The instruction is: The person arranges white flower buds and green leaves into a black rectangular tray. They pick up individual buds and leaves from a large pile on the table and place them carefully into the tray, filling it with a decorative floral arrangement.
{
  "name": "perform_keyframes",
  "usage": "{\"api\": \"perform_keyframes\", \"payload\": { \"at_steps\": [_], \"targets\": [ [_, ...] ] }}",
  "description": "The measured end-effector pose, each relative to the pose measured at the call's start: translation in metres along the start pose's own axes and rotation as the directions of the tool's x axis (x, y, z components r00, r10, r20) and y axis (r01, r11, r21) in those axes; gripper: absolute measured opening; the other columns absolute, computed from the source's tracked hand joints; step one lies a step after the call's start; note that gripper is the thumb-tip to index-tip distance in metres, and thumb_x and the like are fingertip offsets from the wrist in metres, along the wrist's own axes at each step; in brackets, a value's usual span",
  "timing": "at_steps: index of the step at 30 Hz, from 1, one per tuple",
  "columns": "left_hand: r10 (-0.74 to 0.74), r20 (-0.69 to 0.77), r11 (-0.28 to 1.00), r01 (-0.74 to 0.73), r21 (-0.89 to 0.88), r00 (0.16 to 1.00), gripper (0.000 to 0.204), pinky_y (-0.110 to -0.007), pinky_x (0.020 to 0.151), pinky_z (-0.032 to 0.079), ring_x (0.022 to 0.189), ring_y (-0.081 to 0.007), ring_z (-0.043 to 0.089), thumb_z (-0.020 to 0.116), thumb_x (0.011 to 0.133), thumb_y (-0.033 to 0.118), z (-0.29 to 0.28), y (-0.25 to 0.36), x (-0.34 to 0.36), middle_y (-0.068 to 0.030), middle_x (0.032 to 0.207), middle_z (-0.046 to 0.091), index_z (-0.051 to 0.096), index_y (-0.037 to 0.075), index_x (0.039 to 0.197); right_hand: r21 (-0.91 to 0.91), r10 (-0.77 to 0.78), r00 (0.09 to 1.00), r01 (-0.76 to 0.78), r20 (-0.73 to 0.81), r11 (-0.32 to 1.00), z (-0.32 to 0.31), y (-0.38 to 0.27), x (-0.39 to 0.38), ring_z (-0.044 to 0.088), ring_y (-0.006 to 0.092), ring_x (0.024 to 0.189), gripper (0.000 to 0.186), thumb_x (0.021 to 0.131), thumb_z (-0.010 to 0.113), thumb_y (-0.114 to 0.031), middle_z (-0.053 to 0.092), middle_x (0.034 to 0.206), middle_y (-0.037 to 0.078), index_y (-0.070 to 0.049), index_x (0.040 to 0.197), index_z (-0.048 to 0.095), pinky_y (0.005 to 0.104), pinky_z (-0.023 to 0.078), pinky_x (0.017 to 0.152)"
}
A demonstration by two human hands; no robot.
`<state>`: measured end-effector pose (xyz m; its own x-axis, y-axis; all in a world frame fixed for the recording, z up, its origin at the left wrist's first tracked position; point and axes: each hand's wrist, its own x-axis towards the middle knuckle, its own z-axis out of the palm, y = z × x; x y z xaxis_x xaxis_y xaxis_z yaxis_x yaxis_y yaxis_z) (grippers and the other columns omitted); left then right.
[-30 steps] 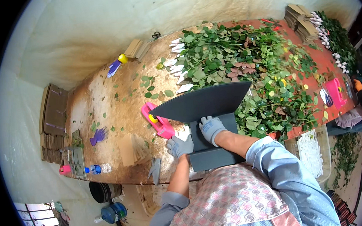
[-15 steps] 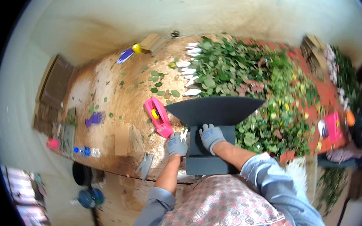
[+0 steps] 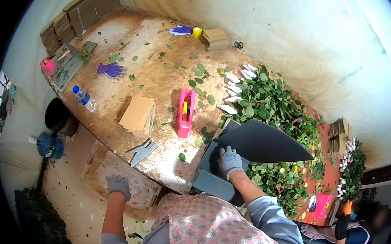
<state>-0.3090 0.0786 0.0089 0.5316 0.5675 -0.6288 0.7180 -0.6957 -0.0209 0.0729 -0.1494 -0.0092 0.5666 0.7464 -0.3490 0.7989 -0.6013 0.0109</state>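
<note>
The dark stand (image 3: pixel 271 141) sat beneath the flattened right hand (image 3: pixel 230 161); the left hand (image 3: pixel 118 185) hung unclenched beside the desk (image 3: pixel 154 79).

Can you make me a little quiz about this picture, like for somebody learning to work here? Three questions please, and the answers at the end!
1. What is the right hand resting on?
2. Fill the gap: the tape holder just right of the cardboard stack is coloured ____.
3. True or false: the left hand is holding the stapler.

Key:
1. The dark board.
2. Pink.
3. False; the left hand looks empty, away from the tabletop.
</note>
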Motion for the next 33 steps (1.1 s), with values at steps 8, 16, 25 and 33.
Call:
{"api": "perform_keyframes", "payload": {
  "at_steps": [8,16,25,33],
  "targets": [
    [0.613,-0.624,0.598,-0.801,-0.036,0.485,0.053,-0.05,0.099,0.042,0.109,-0.0343,0.059,0.069,0.086,0.046,-0.107,0.136,0.013,-0.0154,0.118,0.064,0.064,0.006,0.12,-0.013,-0.012,0.999,0.011,-0.046,1.0,0.007,0.002,0.0,0.059,0.0369,0.112,0.053,0.093,0.065,-0.031,0.057,0.124,0.018,-0.007,0.139,0.055,0.0487,0.053,0.09],
    [0.889,-0.256,0.458,-0.709,0.536,0.38,0.021,-0.047,0.07,0.048,0.081,-0.0258,0.067,0.055,0.094,0.02,-0.069,0.266,0.036,-0.0085,0.089,0.071,0.073,0.01,0.098,-0.012,-0.024,0.998,0.023,-0.064,1.0,0.02,0.01,0.005,0.057,0.038,0.113,0.058,0.091,0.066,-0.034,0.057,0.127,0.019,-0.008,0.141,0.054,0.0483,0.052,0.091],
    [0.89,-0.433,0.291,-0.908,0.303,0.141,0.066,-0.055,0.105,0.041,0.134,-0.0373,0.05,0.065,0.088,0.041,-0.145,0.271,0.05,-0.0186,0.147,0.053,0.055,0.003,0.141,0.024,0.025,0.998,-0.027,0.057,0.999,0.019,0.004,0.007,0.054,0.0386,0.123,0.056,0.093,0.06,-0.033,0.055,0.136,0.021,-0.01,0.143,0.053,0.0502,0.047,0.1],
    [0.804,0.338,0.5,-0.864,0.061,0.489,0.082,-0.044,0.105,0.047,0.123,-0.038,0.062,0.054,0.091,0.065,-0.215,0.364,0.126,-0.0256,0.135,0.063,0.059,-0.003,0.138,0.038,0.01,0.999,-0.008,-0.054,0.999,0.056,0.012,0.017,0.054,0.039,0.128,0.044,0.096,0.051,-0.023,0.058,0.137,0.023,-0.004,0.136,0.057,0.0519,0.045,0.101]
  ]
}}
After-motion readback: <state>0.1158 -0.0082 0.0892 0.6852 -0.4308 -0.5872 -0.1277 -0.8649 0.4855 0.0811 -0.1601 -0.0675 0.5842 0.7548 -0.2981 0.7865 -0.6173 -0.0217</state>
